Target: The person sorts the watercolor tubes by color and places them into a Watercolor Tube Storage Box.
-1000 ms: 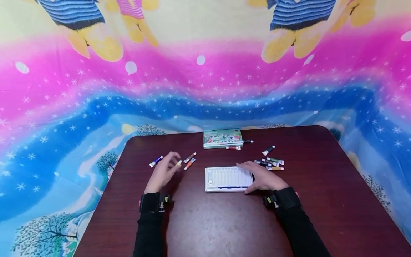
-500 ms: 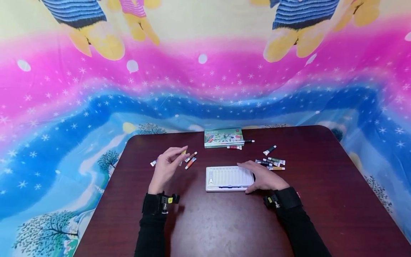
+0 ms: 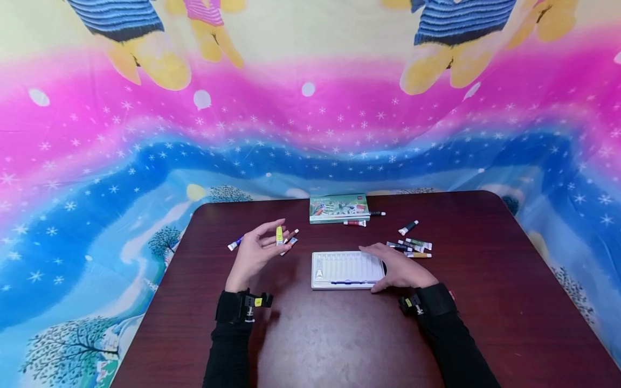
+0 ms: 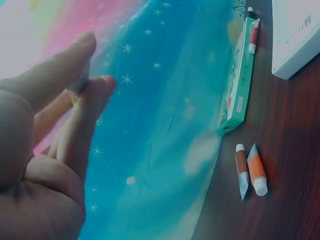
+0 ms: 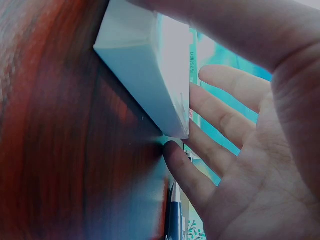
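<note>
My left hand (image 3: 252,256) is raised over the left part of the table, pinching a small yellow paint tube (image 3: 278,235) upright between thumb and fingers. In the left wrist view the fingers hide most of that tube (image 4: 80,82). To the right lies a white tray (image 3: 339,288) with slots, holding one whitish tube (image 3: 319,267) at its left end and a thin blue-handled brush (image 3: 353,282) along its near side. My right hand (image 3: 402,268) grips the tray's right end, thumb at the near corner and fingers at the far one. The right wrist view shows the tray's side wall (image 5: 142,70) close to the fingers.
Brown (image 4: 241,165) and orange (image 4: 257,170) tubes lie just beyond my left hand, a blue tube (image 3: 235,243) to its left. A green box (image 3: 338,207) stands at the back beside red (image 3: 355,223) and black tubes. Several dark, green and ochre tubes (image 3: 409,246) lie right of the tray.
My left hand has lifted the yellow tube and turned it upright, shifting slightly right with its fingers opening out around it. The right hand and the tray have stayed put.
</note>
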Available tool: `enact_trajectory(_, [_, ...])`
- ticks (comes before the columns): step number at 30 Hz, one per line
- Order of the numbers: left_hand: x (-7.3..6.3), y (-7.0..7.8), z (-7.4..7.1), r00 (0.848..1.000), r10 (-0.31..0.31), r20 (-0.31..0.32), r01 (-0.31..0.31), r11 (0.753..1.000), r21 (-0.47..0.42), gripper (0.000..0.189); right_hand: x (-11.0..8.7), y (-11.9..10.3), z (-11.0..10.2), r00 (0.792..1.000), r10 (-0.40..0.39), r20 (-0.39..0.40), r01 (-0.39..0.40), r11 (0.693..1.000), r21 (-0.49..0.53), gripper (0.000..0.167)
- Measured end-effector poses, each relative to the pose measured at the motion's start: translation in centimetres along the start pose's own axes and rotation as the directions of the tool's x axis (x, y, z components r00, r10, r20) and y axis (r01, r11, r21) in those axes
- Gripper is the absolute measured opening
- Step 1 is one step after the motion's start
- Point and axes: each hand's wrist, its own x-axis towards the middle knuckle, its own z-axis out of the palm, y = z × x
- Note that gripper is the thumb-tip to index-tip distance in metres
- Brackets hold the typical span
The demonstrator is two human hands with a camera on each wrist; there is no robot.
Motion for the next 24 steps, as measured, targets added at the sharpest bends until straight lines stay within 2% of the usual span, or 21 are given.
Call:
enact_trajectory(4, [0.1,-0.4,-0.1,0.997,-0.074,-0.039,0.076,0.996,0.046,0.066,-0.1,0.0,0.1,1.000,0.003,-0.004,-0.003,1.000,-0.005,0.100])
enact_trajectory(7, [0.2,-0.6,0.0,0.993,-0.102,-0.054,0.104,0.993,0.048,0.069,-0.1,0.1,0.2,1.000,0.000,-0.006,0.000,1.000,-0.013,0.101])
enact_trajectory(14, [0.3,-0.5,0.2,0.993,-0.111,-0.036,0.111,0.994,-0.007,0.068,0.0,0.2,0.1,1.000,0.002,-0.003,-0.002,1.000,-0.020,0.101])
enact_trajectory(17, [0.3,-0.5,0.6,0.993,-0.105,-0.048,0.103,0.994,-0.037,0.067,0.0,0.1,0.0,1.000,0.001,-0.002,-0.001,1.000,-0.019,0.101])
enact_trajectory(19, [0.4,-0.7,1.3,0.992,-0.105,-0.064,0.101,0.993,-0.053,0.067,0.0,0.1,0.0,1.000,0.001,-0.002,-0.001,1.000,-0.022,0.100])
enact_trajectory(21, [0.5,-1.2,2.4,0.993,-0.097,-0.074,0.096,0.995,-0.014,0.067,0.0,0.1,0.0,1.000,0.002,-0.001,-0.002,1.000,-0.024,0.100])
enact_trajectory(22, [0.7,-1.5,3.1,0.993,-0.094,-0.070,0.095,0.995,0.017,0.067,0.0,0.1,0.0,1.000,0.003,-0.001,-0.003,1.000,-0.022,0.100])
enact_trajectory(24, [0.8,-2.2,4.8,0.995,-0.085,-0.045,0.090,0.987,0.133,0.067,0.1,0.0,0.0,1.000,0.006,0.001,-0.006,1.000,-0.016,0.100])
